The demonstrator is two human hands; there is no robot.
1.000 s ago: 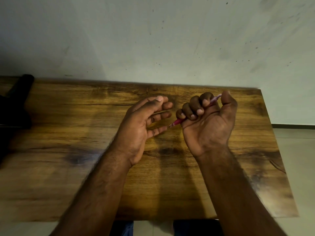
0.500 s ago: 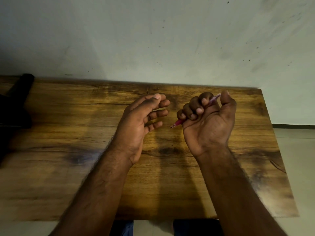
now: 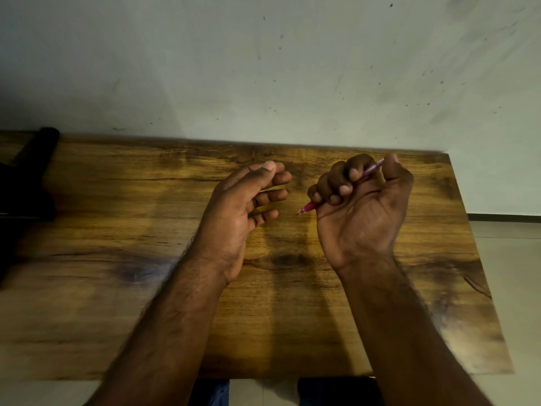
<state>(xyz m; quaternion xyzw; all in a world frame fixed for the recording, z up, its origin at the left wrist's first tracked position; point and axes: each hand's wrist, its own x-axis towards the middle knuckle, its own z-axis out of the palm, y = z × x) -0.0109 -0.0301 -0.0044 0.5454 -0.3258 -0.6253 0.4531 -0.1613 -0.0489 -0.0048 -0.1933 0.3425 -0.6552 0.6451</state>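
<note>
Nearest, past the table's (image 3: 87, 332) front edge, two bare forearms reach over the wooden top toward its far edge. Further in, the right hand (image 3: 361, 212) is held palm up above the right half of the table, its fingers curled tight around a pink pen (image 3: 311, 206) and the thumb raised beside the barrel. The pen's long axis runs on a slant: its tip sticks out below the little finger and points toward the left and slightly toward the front edge, while the other end shows by the thumb, aimed at the far right corner. Just left of the tip, clear of it, the left hand (image 3: 243, 209) hovers with fingers loosely bent, holding nothing. At the far left corner lies a dark object (image 3: 26, 177).
</note>
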